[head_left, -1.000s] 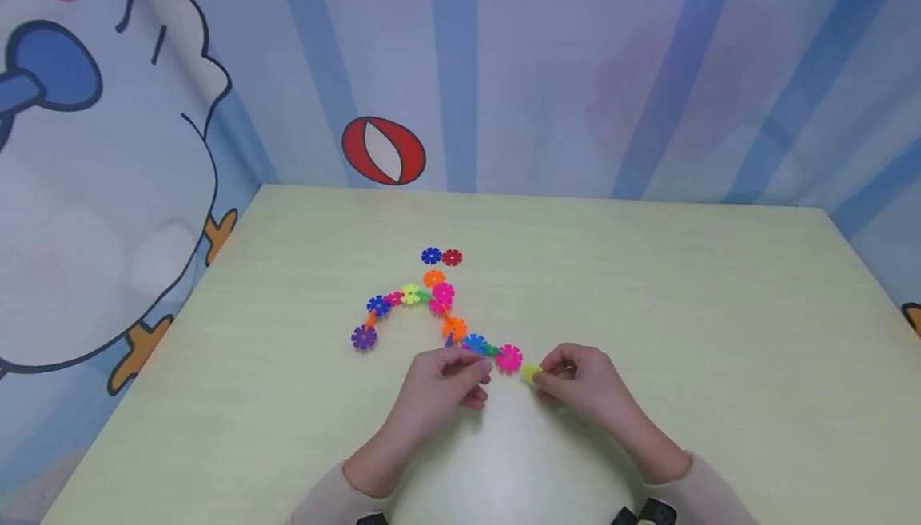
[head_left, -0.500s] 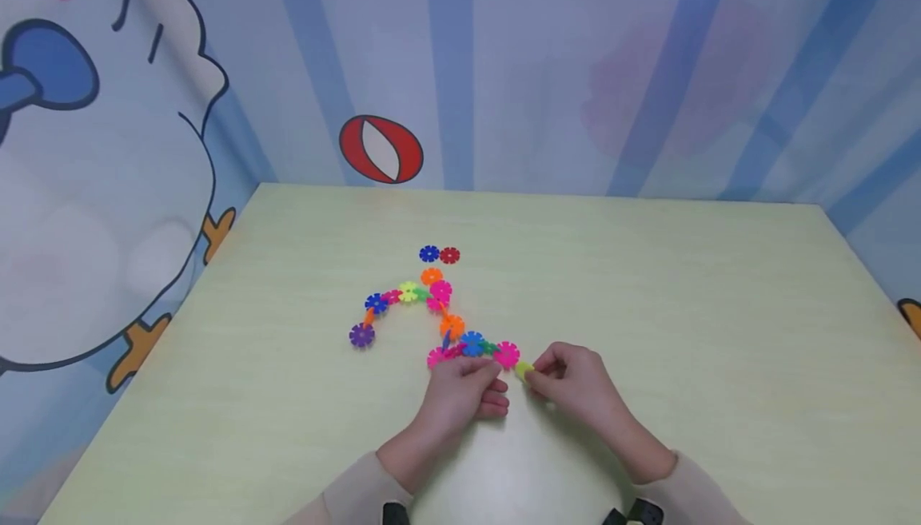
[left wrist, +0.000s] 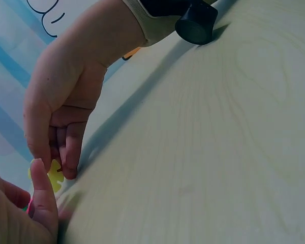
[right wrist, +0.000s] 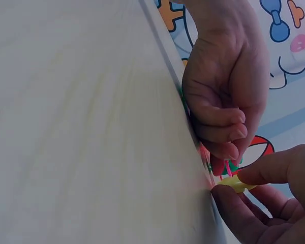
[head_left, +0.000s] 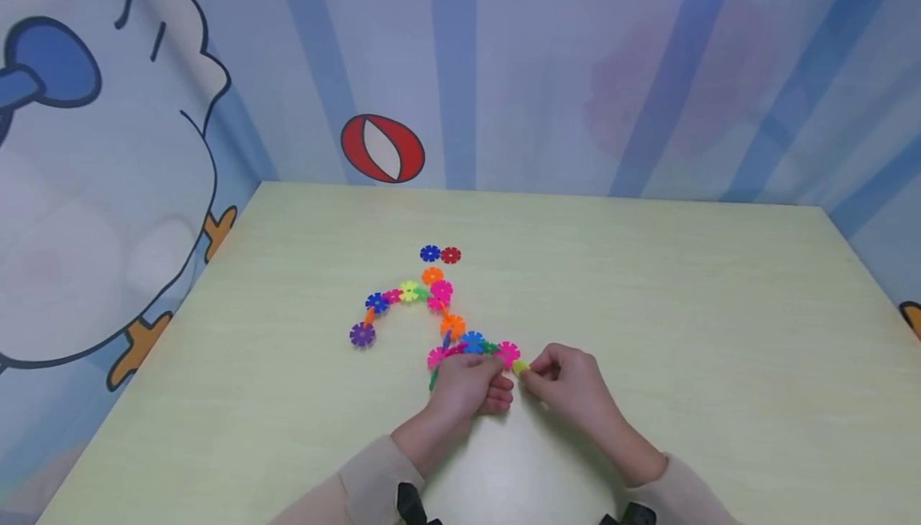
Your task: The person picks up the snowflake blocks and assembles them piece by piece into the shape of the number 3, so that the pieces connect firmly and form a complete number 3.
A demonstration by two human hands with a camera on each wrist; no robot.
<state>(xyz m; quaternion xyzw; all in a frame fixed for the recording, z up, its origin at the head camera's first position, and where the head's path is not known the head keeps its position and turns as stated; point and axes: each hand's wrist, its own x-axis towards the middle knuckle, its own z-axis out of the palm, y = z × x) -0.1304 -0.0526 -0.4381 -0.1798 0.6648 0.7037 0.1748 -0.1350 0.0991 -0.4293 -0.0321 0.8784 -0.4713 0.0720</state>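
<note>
My right hand (head_left: 572,381) pinches a yellow snowflake disc (head_left: 521,367) between thumb and forefinger; the right wrist view shows this yellow disc (right wrist: 235,183) nearly edge-on. Beside it is a pink snowflake disc (head_left: 508,351), at the end of a chain of linked discs. My left hand (head_left: 466,387) pinches that pink disc with thumb and forefinger, its other fingers curled below. The yellow disc meets the pink one's edge; whether their slots are joined I cannot tell. The chain runs on through a blue disc (head_left: 472,342) and an orange disc (head_left: 453,326). My left hand hides part of it.
A branch of the chain curves left to a purple disc (head_left: 363,335). Farther back lie a dark blue disc (head_left: 430,253) and a red disc (head_left: 451,255), side by side. The pale wooden table (head_left: 683,293) ends at a printed cartoon backdrop (head_left: 532,69).
My left hand has shifted right along the chain to the pink end disc, uncovering discs at its left. My right hand has brought the yellow disc left against the pink one.
</note>
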